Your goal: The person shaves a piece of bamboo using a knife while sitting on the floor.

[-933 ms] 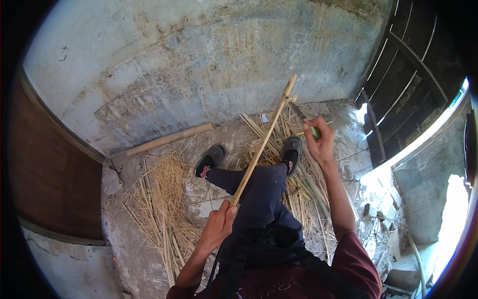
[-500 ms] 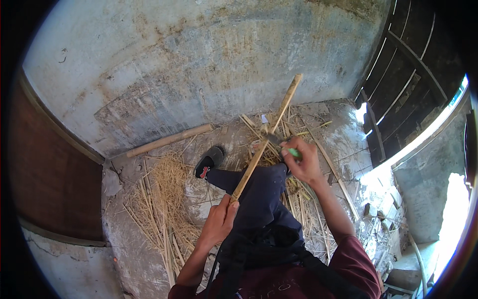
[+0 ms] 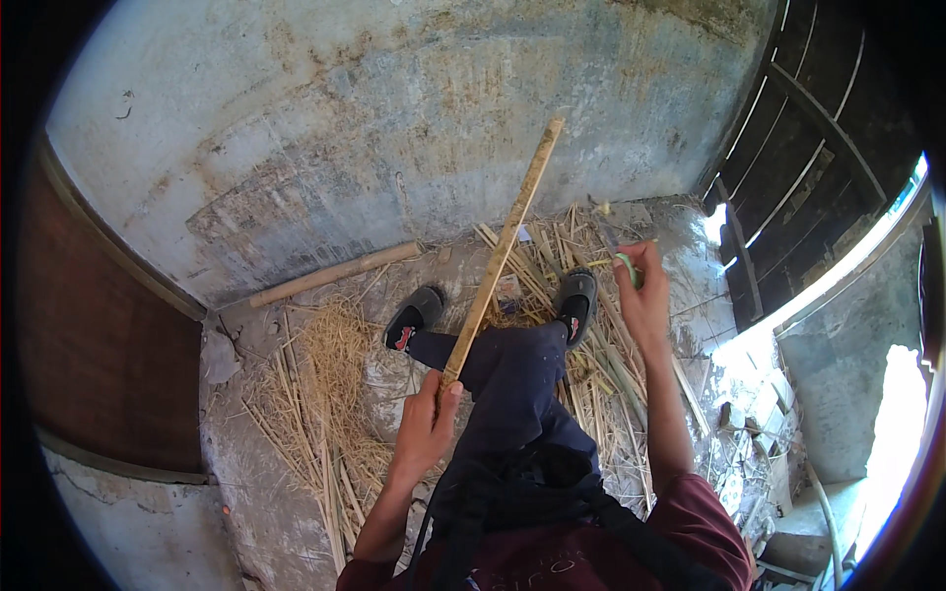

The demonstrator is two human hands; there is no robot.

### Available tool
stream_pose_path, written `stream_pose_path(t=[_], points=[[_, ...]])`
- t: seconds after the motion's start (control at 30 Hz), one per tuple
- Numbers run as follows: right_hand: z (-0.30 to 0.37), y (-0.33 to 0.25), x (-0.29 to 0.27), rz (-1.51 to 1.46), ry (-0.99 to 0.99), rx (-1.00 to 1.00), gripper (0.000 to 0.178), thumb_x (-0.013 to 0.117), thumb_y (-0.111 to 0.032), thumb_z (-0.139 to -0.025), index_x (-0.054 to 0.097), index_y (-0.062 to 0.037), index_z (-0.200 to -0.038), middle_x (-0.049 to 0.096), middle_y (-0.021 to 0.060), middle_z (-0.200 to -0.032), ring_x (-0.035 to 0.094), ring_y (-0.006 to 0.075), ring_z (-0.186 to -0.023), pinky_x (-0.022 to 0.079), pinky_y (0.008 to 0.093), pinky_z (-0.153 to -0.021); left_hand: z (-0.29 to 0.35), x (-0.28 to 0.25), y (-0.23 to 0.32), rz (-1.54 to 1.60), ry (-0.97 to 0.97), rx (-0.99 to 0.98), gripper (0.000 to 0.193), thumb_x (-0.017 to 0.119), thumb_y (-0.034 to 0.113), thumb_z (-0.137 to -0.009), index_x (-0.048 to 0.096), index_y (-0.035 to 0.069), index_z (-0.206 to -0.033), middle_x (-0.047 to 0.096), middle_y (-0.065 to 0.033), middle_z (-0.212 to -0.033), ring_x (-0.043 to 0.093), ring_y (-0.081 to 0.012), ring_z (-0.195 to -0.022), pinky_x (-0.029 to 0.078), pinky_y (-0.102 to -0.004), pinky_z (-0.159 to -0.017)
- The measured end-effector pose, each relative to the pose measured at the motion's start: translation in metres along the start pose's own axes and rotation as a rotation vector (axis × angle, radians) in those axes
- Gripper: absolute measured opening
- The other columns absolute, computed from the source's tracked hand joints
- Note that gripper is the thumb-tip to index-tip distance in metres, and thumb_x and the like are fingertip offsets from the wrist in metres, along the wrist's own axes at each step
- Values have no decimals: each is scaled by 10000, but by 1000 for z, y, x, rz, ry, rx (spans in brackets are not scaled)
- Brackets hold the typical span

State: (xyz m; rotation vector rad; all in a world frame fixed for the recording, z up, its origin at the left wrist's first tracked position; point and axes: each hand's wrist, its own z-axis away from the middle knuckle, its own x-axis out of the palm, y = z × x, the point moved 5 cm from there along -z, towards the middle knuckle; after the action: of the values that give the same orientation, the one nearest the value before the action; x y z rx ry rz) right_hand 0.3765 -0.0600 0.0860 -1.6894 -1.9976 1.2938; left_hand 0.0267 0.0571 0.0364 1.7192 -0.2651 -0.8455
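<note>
My left hand (image 3: 424,433) is closed around the near end of a long, flat bamboo strip (image 3: 506,241). The strip slants up and away above my legs, its far end against the view of the wall. Over to the right, my right hand (image 3: 645,300) grips a knife (image 3: 631,271) by its green handle. The blade, partly blurred, points away from me and stands apart from the strip. A small pale shaving (image 3: 604,209) shows near the blade's tip.
A heap of fine shavings (image 3: 340,379) lies left of my legs. Split bamboo strips (image 3: 611,364) are scattered at right, near my shoes (image 3: 577,295). A round bamboo pole (image 3: 335,276) rests along the stained wall (image 3: 374,128). Rubble (image 3: 764,419) lies farther right.
The knife and my right hand have moved off the strip, to the right and slightly away. The strip's far end has swung left and up; my left hand has shifted slightly left.
</note>
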Motion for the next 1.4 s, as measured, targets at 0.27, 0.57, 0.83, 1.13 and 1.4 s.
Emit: stream_pose_path(t=[0.27, 0.57, 0.83, 1.13, 1.4], points=[[10, 29, 6, 478, -374, 7, 213, 671, -155, -942, 595, -102, -1133, 733, 227, -869, 720, 469, -850, 551, 565, -755, -6, 5, 9, -68, -82, 36, 282, 582, 259, -1124, 511, 25, -984, 514, -137, -614, 567, -273, -517, 388, -413, -522], [11, -30, 19, 352, -379, -97, 191, 689, -151, -933, 590, -119, -1092, 727, 200, -832, 720, 435, -790, 540, 556, -708, -39, 20, -58, -405, -45, -17, 297, 557, 308, -1126, 544, 23, -1047, 641, -254, -682, 667, -504, -683, 471, -593, -597], [17, -10, -5, 326, -267, -44, 265, 733, -181, -915, 579, -120, -1122, 724, 171, -800, 707, 437, -736, 523, 545, -677, -42, -23, -61, -317, 99, -117, 341, 549, 305, -1132, 578, -13, -1012, 647, -277, -719, 661, -511, -727, 456, -559, -622], [23, -23, 16, 94, -315, 29, 329, 760, -90, -934, 545, -62, -1182, 679, 127, -753, 643, 273, -622, 457, 400, -605, -19, 18, -69, 540, -373, -320, 426, 433, 439, -1184, 453, 120, -901, 322, 65, -726, 283, -51, -591, 263, -280, -533], [46, -57, 38, -159, -401, -4, 375, 761, -67, -941, 558, -62, -1255, 651, 104, -729, 641, 236, -639, 475, 374, -608, -13, 41, -34, 654, -518, -338, 476, 362, 505, -1184, 474, 109, -945, 310, 72, -710, 238, -34, -539, 213, -240, -477]])
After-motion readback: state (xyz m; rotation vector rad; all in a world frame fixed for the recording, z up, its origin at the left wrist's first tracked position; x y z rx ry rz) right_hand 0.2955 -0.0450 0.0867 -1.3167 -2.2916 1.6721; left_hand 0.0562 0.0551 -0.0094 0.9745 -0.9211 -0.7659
